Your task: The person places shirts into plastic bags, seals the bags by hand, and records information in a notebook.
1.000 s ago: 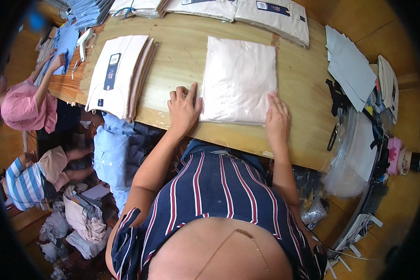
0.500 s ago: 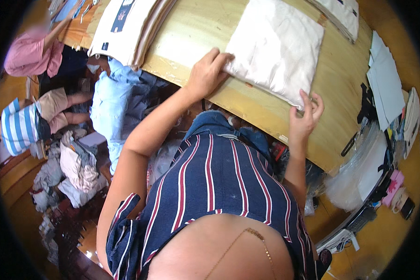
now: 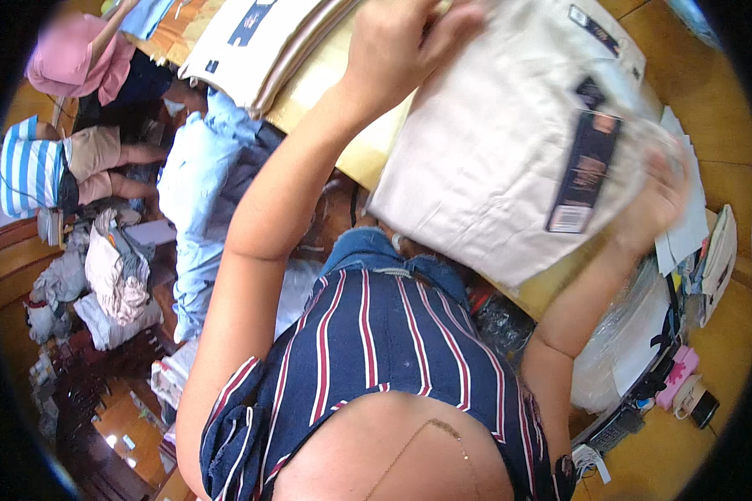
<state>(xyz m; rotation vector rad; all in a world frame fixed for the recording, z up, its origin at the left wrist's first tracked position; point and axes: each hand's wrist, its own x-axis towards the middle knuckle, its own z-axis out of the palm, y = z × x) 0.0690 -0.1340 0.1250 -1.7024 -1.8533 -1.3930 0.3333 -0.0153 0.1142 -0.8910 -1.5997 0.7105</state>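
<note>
A pale beige folded garment (image 3: 468, 167) lies slanted over the table in front of me. It bears a long dark hang tag (image 3: 585, 171) and a small dark label. Part of it juts past the table's near edge. At its far left edge, my left hand (image 3: 401, 54) has its fingers curled in on the cloth, though their tips are blurred. Beyond the garment's right side is my right hand (image 3: 656, 196), smeared by motion. Whether it touches the garment cannot be made out.
A stack of folded pale garments (image 3: 288, 42) stands on the table (image 3: 355, 138) to the left, another stack (image 3: 631, 54) at the far right. Blue cloth (image 3: 200, 200) hangs at the left. Clear plastic (image 3: 606, 359) is heaped at right. Two people are at far left.
A plain white face of a folded garment showed before; now a face with a dark tag shows, larger and nearer me. My left hand moved up and away, my right hand farther right.
</note>
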